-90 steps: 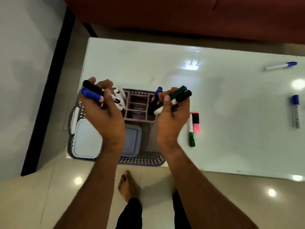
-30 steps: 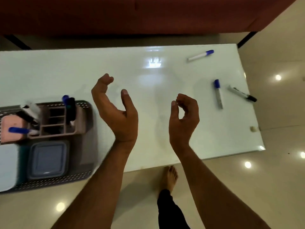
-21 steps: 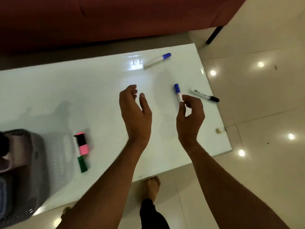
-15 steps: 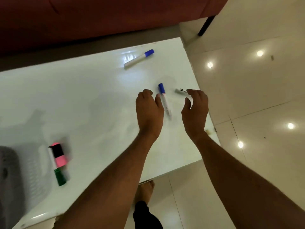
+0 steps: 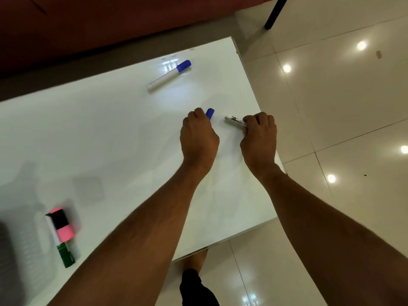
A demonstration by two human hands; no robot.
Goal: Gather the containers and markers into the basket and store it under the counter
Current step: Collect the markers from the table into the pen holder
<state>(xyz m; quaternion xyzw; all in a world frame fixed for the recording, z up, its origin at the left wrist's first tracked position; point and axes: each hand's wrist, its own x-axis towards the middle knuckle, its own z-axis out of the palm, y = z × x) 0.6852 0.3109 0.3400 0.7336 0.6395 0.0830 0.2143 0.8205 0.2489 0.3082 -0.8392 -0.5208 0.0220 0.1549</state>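
Near the right edge of the white surface (image 5: 114, 138), the left hand (image 5: 198, 138) curls round a blue-capped marker (image 5: 210, 113), only its cap showing. Just beside it, the right hand (image 5: 259, 135) grips a white marker (image 5: 234, 120) by one end. Another blue marker (image 5: 169, 75) lies by the far edge. A pink highlighter (image 5: 61, 226) and green marker (image 5: 65, 257) lie touching near the left end.

Open tabletop (image 5: 114, 140) lies left of the left hand (image 5: 198, 138); obstacles: a blue-capped marker (image 5: 169, 75) beyond it, pink highlighter (image 5: 61, 226) and green marker (image 5: 65, 255) far left.
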